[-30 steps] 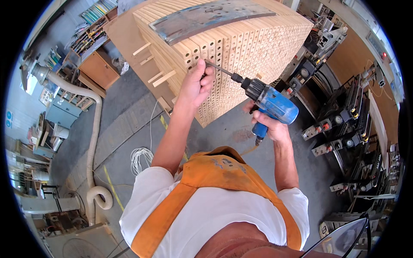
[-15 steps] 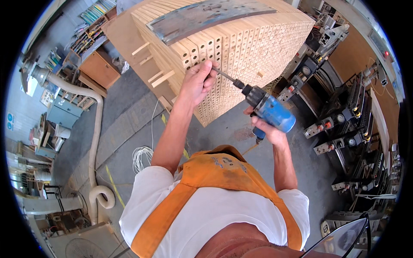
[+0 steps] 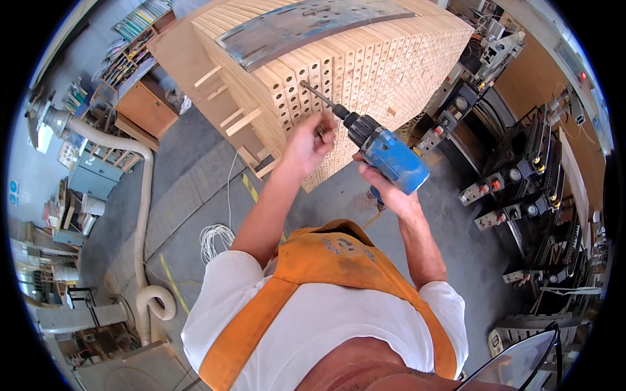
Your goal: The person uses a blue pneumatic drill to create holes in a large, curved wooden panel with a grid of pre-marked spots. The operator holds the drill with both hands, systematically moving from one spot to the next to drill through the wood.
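A blue and black cordless drill (image 3: 393,163) sits in my right hand (image 3: 391,190), fingers wrapped round its handle. Its long thin bit (image 3: 319,96) slants up to the left, its tip at a hole in the front of a stack of wooden strips (image 3: 365,85). Rows of round holes cover that face. My left hand (image 3: 312,144) is just below the bit, fingers curled and slightly blurred in front of the stack. Something small and dark shows at those fingers, but I cannot make it out.
A stained metal plate (image 3: 313,29) lies on top of the stack. Short wooden sticks (image 3: 242,122) jut from its left side. A coiled white cable (image 3: 215,241) and a ribbed hose (image 3: 145,215) lie to the left. Dark machinery (image 3: 528,189) stands at the right.
The drill has moved up and left, bringing its bit tip to a hole in the stack. My left hand has come away from the tip, down and slightly right.
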`<state>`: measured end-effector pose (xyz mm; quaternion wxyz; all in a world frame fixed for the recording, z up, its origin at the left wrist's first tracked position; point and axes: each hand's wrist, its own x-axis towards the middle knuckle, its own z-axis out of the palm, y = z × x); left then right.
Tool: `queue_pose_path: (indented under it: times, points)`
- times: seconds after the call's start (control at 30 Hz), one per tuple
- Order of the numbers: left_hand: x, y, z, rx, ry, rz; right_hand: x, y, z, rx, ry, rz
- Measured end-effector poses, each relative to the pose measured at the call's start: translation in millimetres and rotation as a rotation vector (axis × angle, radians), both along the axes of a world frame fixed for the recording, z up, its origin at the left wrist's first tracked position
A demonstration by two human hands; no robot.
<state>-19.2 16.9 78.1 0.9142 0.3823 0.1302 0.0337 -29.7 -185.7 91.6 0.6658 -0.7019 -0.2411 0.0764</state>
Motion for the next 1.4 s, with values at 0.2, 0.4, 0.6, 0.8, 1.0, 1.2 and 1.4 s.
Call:
queue_pose_path:
  times: [0.2,0.4,0.6,0.8,1.0,1.2,1.4]
  points:
    - [-12.6,-12.8,-83.6,-0.180,0.071,-0.383,-0.9,2.0,2.4,-0.048,-0.066,-0.010]
    - [-23.9,-13.3,-95.2,-0.092,0.084,-0.378,-4.2,1.3,6.7,-0.221,-0.121,-0.040]
    - [-26.4,-0.4,-68.5,-0.071,-0.033,-0.346,-5.3,3.5,13.9,-0.223,-0.181,-0.048]
    - [-8.3,6.4,-24.9,0.077,-0.194,-0.090,-0.4,2.1,5.6,0.051,0.010,0.041]
    - [6.0,20.1,-3.3,-0.052,-0.288,0.037,-10.2,-20.3,3.5,-0.177,-0.351,-0.039]
    - [-5.5,19.1,6.9,0.024,-0.297,-0.139,6.3,-54.9,-8.5,0.097,0.181,0.147]
    - [5.8,15.2,13.0,0.356,-0.200,-0.180,8.2,-59.2,-17.2,0.069,0.081,0.086]
